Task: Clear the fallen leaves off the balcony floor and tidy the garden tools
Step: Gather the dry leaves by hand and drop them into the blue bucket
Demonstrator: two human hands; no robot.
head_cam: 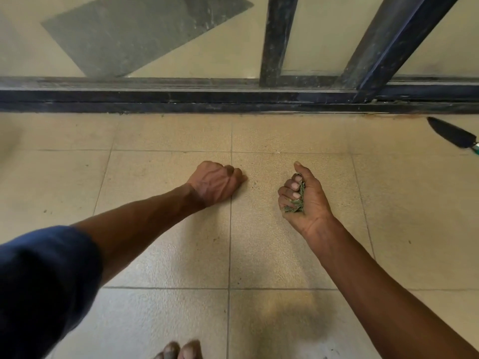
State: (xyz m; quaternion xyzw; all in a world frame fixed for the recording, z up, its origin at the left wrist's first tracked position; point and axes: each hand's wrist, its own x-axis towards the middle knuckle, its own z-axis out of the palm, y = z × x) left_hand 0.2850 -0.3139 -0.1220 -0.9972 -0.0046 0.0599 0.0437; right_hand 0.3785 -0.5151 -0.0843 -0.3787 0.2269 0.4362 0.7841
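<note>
Head view: fallen leaves (295, 203) are gripped in the right hand (308, 195), palm up above the balcony floor (166, 255). The left hand (216, 183) is curled knuckles-down on a tile (any contents hidden). Gathering is judged in hand; next, the handful must be binned unspilled and the trowel (456, 137) by the door track (181, 99) tidied. No writing is legible.

Beige tiled floor (166, 218); dark trowel (453, 136) lying at right edge near door track (181, 99).
</note>
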